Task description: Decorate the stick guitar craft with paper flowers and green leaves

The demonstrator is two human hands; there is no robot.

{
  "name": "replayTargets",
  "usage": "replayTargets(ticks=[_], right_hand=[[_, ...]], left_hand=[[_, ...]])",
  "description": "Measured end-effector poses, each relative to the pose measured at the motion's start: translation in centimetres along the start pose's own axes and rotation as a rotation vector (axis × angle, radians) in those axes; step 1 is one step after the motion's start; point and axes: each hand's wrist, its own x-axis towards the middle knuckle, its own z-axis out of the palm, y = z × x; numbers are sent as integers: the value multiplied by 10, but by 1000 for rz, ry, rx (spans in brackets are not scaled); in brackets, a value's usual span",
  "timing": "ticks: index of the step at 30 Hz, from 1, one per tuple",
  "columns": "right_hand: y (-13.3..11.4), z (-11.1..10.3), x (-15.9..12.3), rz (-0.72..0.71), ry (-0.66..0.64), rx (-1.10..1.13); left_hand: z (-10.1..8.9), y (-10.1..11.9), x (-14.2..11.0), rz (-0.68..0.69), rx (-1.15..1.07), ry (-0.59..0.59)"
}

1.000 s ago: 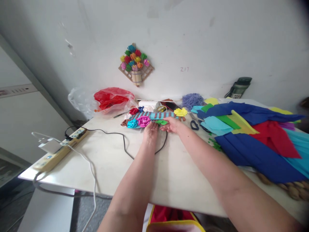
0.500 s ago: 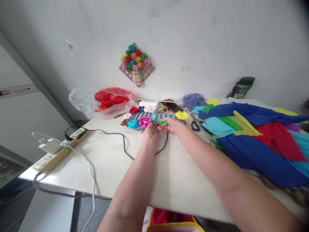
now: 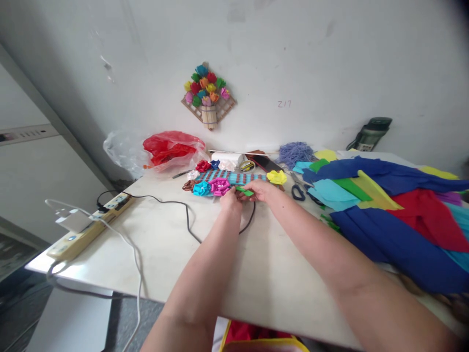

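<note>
Between my hands is a small green paper piece (image 3: pixel 245 190), shaped like a leaf. My right hand (image 3: pixel 259 189) pinches it from the right. The fingers of my left hand (image 3: pixel 230 199) are curled closed at its left end; their tips are partly hidden. Just beyond my hands lies a woven blue-and-brown strip mat (image 3: pixel 238 178). Along its near side sit a magenta paper flower (image 3: pixel 220 186), a light blue flower (image 3: pixel 202 188) and a brown one (image 3: pixel 189 185). A yellow flower (image 3: pixel 276 177) rests at its right end. Red (image 3: pixel 202 166) and white (image 3: pixel 227 166) flowers lie behind.
Scissors (image 3: pixel 298 192) lie right of the mat, beside piled coloured paper (image 3: pixel 388 230). A black cable (image 3: pixel 187 215) crosses the table near my left arm. At left is a power strip (image 3: pixel 88 230) with a white charger (image 3: pixel 74 221). Plastic bags (image 3: pixel 172 149) stand by the wall.
My left hand has turned and its fingers have curled in towards the green paper piece, which is tilted differently. The view has shifted slightly.
</note>
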Motion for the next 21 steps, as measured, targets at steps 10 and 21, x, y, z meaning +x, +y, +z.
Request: replayTargets(ticks=[10, 21], right_hand=[[-2, -3, -1, 103, -152, -142], [-3, -9, 1, 122, -150, -167]], left_hand=[[6, 1, -8, -7, 27, 123], [7, 4, -8, -32, 50, 121]])
